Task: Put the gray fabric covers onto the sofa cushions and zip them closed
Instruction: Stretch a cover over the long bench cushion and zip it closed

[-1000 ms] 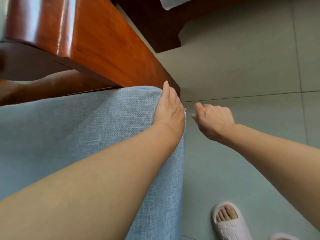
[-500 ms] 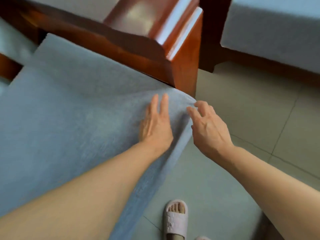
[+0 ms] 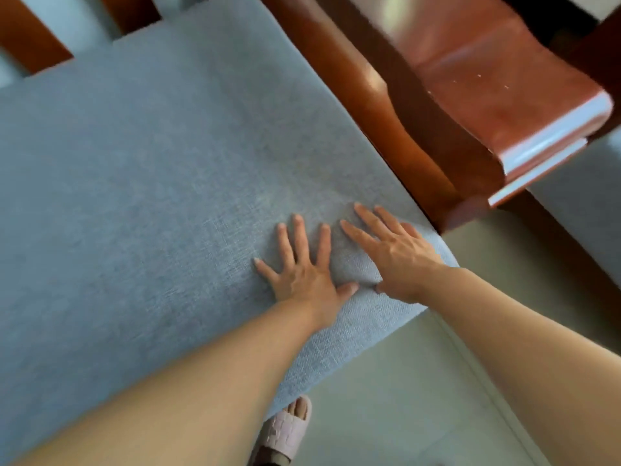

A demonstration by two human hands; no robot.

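A large cushion in a gray-blue woven fabric cover [image 3: 144, 183] lies flat on the sofa seat and fills most of the view. My left hand [image 3: 302, 267] presses flat on its top near the front right corner, fingers spread. Beside it, my right hand [image 3: 393, 253] lies flat on the same corner with straight fingers; the two thumbs almost meet. The fabric bulges a little between the hands. No zipper shows in this view.
A glossy reddish wooden armrest [image 3: 497, 105] runs along the cushion's right side. Wooden back slats [image 3: 30, 42] stand at the top left. Gray floor tiles [image 3: 403, 391] lie below the corner, with my foot in a pale slipper [image 3: 289, 428] beside the cushion's front edge.
My right hand moved from beside the cushion's corner onto its top and flattened. My left hand slid inward and spread its fingers. The view swung to look down on the cushion.
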